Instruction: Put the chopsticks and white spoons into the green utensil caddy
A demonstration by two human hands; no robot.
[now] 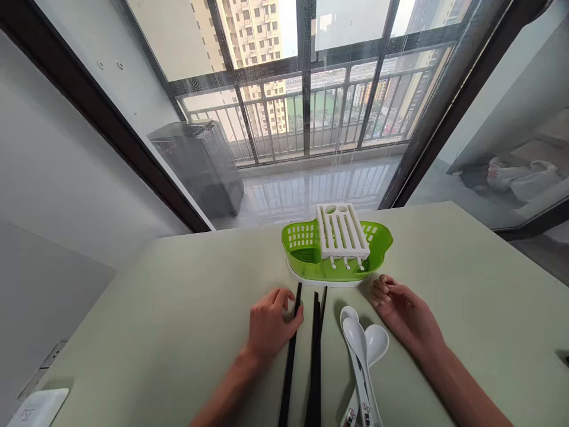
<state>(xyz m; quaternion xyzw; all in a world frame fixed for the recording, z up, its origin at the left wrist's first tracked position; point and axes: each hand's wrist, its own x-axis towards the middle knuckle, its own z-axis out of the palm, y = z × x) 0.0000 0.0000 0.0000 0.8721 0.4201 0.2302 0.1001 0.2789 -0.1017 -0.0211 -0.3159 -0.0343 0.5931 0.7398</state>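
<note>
A green slotted cutlery basket (377, 252) with a white divider insert (340, 230) stands on the pale green table (178, 308). Black chopsticks (315, 356) lie in front of it, pointing toward the basket. My left hand (271, 323) rests on the leftmost chopstick (291, 356), fingers curled around its upper part. To the right of the chopsticks lie white spoons (362, 347), bowls toward the basket. Beside the spoons, close to the basket's front edge, my right hand (404, 314) rests on the table with its fingers loosely curled and nothing in it.
A white object (38, 408) sits at the table's near left corner. Behind the table is a glass sliding door with dark frames (304, 77), a balcony railing and a dark bin (200, 163) outside. White bags (520, 175) lie on the floor at right.
</note>
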